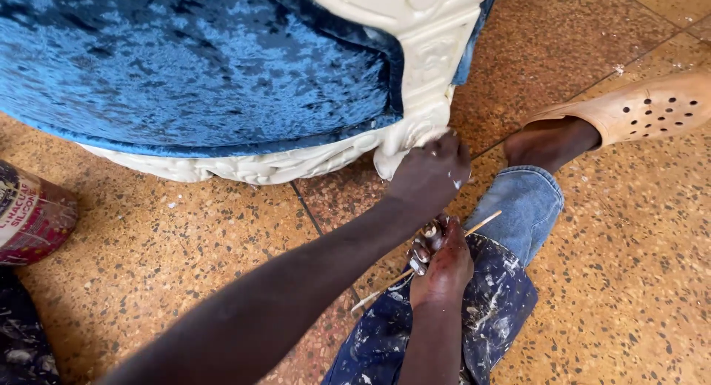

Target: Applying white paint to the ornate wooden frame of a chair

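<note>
Your left hand [429, 176], at the frame's centre, grips the cream carved leg [415, 137] of the blue velvet seat [185, 59] filling the upper left. Just below, your right hand [442, 263] (paint-smeared) closes around a thin brush [481, 223] above your spattered trousers [496, 303].

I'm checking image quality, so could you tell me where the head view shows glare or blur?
Head view: soft, even light; shiny highlights on the blue velvet upholstery; the left hand on the cream carved frame is fairly sharp; the right hand holding a thin stick is slightly soft; no hard shadows.
</note>
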